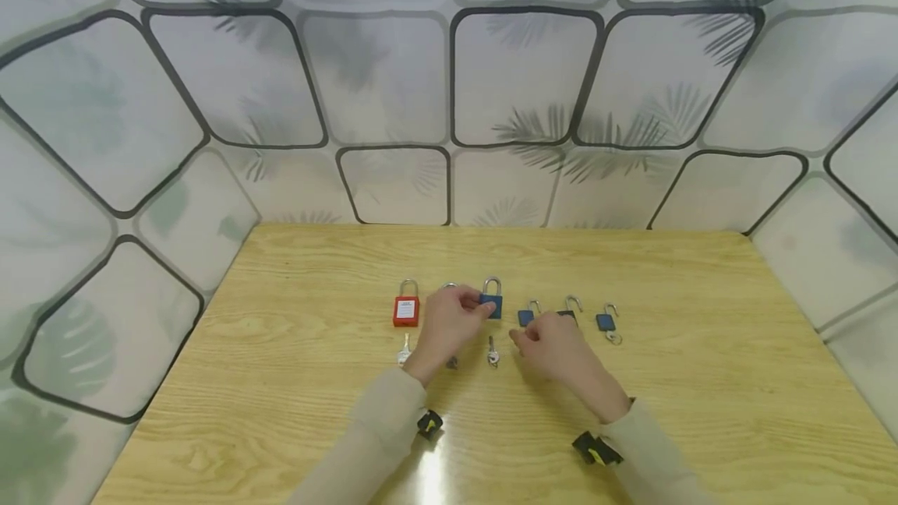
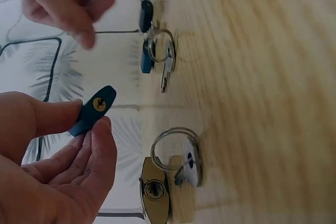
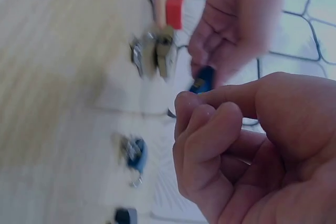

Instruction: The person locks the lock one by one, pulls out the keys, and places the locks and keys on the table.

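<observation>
My left hand (image 1: 452, 322) pinches a blue padlock (image 1: 493, 306) by its body between thumb and fingers, its silver shackle pointing up. The padlock's brass keyhole (image 2: 100, 103) shows in the left wrist view. To the right, my right hand (image 1: 561, 349) hovers with loosely curled fingers; nothing shows between them. A key on a ring (image 1: 493, 353) lies in front of the blue padlock. A brass padlock (image 2: 155, 190) stands below the left hand, with a ringed key (image 2: 190, 161) in front. Only its shackle shows behind the left hand in the head view.
At the left stands a red padlock (image 1: 406, 310) with a white label, a key (image 1: 404, 351) before it. Rightward lie a small blue padlock (image 1: 526, 318), a dark padlock with a raised shackle (image 1: 574, 302), partly hidden, and another blue padlock (image 1: 606, 323) with keys (image 1: 613, 337).
</observation>
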`<state>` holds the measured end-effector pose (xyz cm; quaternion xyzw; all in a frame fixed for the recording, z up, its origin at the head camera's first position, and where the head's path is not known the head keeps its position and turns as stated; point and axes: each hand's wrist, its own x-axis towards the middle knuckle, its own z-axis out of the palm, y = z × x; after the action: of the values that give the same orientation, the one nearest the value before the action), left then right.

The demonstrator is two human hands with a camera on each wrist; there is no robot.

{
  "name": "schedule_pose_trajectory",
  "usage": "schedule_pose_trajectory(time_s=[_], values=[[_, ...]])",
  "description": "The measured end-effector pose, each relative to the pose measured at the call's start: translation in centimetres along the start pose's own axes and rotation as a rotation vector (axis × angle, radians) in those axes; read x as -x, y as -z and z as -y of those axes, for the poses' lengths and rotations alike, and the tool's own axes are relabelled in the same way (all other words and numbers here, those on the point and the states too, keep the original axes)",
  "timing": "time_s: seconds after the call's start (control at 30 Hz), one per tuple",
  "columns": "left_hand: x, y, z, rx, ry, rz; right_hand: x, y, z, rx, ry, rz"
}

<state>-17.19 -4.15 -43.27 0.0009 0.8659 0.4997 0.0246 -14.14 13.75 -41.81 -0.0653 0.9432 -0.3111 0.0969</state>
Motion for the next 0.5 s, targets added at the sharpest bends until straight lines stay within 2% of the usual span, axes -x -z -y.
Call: schedule_pose_trajectory(time_s=[0.13, 0.33, 0.5], values=[[-0.8, -0.7, -0.1, -0.092, -0.022, 0.019, 0.4, 1.2, -0.4, -0.033, -0.037, 0.014], [-1.3, -1.3, -0.6, -0.218, -0.03, 0.026, 0.7, 2.0, -0.7, -0.026, -0.008, 0.012], [-1.4, -1.8, -0.9, -0.257, -0.081, 0.019, 0.7, 2.3, -0.9, -0.023, -0.023, 0.01]])
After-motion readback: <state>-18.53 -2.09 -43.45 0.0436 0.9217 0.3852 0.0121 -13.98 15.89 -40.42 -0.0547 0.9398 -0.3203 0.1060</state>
